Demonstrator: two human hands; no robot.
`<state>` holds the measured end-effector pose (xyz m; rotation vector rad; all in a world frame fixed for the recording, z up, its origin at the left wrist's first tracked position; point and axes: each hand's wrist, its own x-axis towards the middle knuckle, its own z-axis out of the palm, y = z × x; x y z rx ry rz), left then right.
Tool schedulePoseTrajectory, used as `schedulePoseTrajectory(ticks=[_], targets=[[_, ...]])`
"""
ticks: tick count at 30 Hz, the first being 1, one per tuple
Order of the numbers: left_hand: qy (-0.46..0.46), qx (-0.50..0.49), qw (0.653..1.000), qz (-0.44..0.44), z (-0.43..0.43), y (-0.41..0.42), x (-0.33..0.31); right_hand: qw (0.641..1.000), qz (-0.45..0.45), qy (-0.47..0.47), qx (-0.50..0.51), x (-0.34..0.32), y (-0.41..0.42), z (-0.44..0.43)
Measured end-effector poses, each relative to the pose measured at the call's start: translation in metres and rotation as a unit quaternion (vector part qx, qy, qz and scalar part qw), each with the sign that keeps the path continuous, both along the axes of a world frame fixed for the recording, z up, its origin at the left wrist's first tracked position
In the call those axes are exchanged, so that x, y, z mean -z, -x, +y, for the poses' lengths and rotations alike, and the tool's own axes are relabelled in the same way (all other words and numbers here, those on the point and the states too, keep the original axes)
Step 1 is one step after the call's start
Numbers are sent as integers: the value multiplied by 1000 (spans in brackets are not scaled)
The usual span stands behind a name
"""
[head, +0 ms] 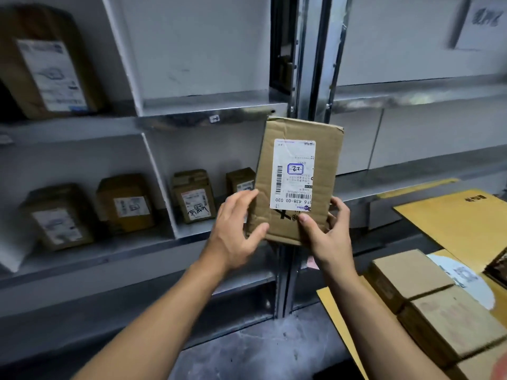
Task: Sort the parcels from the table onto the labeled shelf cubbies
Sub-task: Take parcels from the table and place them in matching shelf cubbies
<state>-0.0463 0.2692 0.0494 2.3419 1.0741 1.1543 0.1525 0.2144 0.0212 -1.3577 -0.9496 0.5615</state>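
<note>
The left hand (236, 229) and right hand (330, 239) each close their grip on a lower corner of the upright parcel (297, 171).

Yellow cardboard sheet (463, 226) right; grey floor (247, 352) below.

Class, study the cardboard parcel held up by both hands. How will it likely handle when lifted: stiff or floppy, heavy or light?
Probably stiff: the cardboard parcel stands flat though held only at its lower end by the left hand and right hand. Likely light, since thumb-and-finger holds suffice. Creased corners suggest it dents easily.
</note>
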Motion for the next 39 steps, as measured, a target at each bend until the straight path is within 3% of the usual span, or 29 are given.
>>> schedulePoseTrajectory(ticks=[10,14,18,25,34,39], targets=[[-50,-76,996,-2,26,99,-21,998,30,-54,-26,-22,74,51],[-37,-113,987,104,28,144,4,998,19,-56,-34,-9,104,57],[24,-191,950,245,26,192,31,997,15,-54,-57,7,135,61],[107,-306,890,320,-36,265,54,985,5,-34,-170,21,194,46],[166,-421,841,297,-141,349,77,953,13,0,-304,42,302,14],[167,-447,832,284,-165,423,79,933,17,10,-359,47,390,5]])
